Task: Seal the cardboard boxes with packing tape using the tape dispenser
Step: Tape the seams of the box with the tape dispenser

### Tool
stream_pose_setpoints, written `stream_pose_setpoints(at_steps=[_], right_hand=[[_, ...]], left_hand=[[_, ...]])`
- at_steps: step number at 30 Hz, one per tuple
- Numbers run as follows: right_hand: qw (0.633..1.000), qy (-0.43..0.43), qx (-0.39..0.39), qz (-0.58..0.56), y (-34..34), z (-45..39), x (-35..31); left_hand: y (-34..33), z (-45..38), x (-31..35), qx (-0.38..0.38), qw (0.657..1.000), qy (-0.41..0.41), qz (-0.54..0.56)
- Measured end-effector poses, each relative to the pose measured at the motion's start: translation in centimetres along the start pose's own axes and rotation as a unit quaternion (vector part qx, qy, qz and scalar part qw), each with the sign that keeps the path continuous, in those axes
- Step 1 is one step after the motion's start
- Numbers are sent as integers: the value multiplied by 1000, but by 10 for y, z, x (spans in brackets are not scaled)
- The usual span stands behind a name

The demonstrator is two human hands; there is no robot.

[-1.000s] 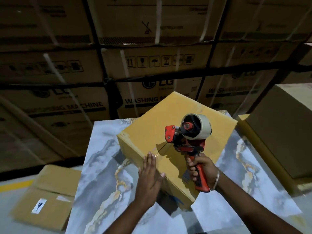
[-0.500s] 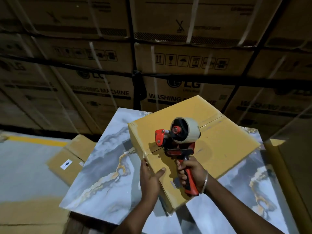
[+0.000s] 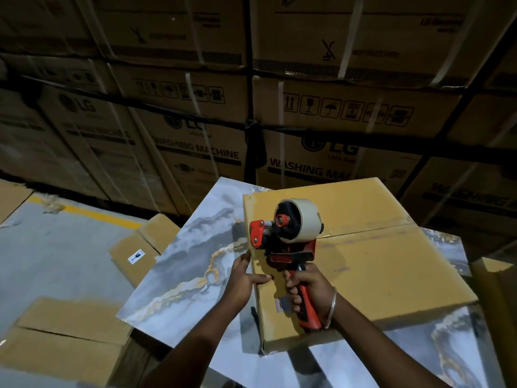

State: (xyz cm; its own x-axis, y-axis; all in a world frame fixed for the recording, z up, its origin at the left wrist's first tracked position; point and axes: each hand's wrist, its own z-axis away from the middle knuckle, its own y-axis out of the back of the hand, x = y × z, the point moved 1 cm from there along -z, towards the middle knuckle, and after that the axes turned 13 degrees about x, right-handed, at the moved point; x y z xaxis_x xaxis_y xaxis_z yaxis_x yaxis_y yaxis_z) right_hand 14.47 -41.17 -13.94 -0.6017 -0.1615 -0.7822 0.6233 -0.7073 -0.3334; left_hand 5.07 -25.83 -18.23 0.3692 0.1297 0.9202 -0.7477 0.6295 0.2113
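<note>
Cardboard box, one, is set on the marbled table toward its far right corner. Its left edge is gripped by the left hand, thumb on top. One red tape dispenser is clasped at the handle by the right hand, over the seam. Stacked cartons behind are marked "LG" and "WASHING MACHINE".

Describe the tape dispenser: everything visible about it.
The tape dispenser is a hand-held gun type with a red and black frame that looks like plastic. A pale roll of packing tape sits on its red hub, and a red plate sticks out at its front. It stands upright above the left end of the cardboard box, near the top seam. The right hand holds its red-and-black grip; the left hand holds the box edge beside it.
</note>
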Motion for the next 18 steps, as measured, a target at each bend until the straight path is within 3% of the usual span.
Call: stream_pose_setpoints(at_steps=[3, 6, 8, 11, 13, 18], right_hand=[[1000, 18, -2, 23, -4, -5, -4], [999, 31, 6, 43, -8, -9, -10], [998, 42, 11, 55, -12, -11, -15], [996, 52, 17, 69, -18, -14, -22], [996, 53, 18, 73, -21, -15, -25], [995, 61, 12, 72, -25, -21, -32]], left_hand=[[12, -9, 8, 1, 1000, -6, -29], [24, -16, 28, 175, 983, -35, -40], [29, -26, 47, 211, 977, -3, 33], [30, -43, 77, 86, 958, 176, 208], [34, -53, 88, -10, 946, 251, 206], [37, -73, 99, -105, 931, 295, 188]])
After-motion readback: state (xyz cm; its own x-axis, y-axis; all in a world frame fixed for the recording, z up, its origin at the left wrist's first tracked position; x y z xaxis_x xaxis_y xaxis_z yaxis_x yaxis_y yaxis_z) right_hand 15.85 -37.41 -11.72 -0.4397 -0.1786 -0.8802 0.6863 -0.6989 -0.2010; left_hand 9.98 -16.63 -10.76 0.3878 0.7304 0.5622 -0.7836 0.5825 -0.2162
